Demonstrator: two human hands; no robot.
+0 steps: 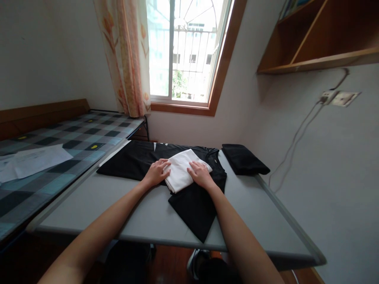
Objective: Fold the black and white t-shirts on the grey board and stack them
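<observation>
A folded white cloth [181, 173] lies on top of a black T-shirt [124, 161] that is spread sideways on the table. My left hand [156, 172] rests at the cloth's left edge, thumb apart from the fingers. On the cloth's right part, my right hand [201, 174] lies with its fingers stretched out over the fabric. One black sleeve points toward me between my forearms. The shirt's neckline is to the right, and some white print shows near its far edge. Part of the shirt is hidden beneath the white cloth.
A folded black garment [244, 159] sits at the table's far right, by the wall. The pale table [89, 205] has a raised grey rim. To the left is a bed with a checked cover [74, 136] and papers [38, 159]. Cables [291, 148] hang from a wall socket [340, 97].
</observation>
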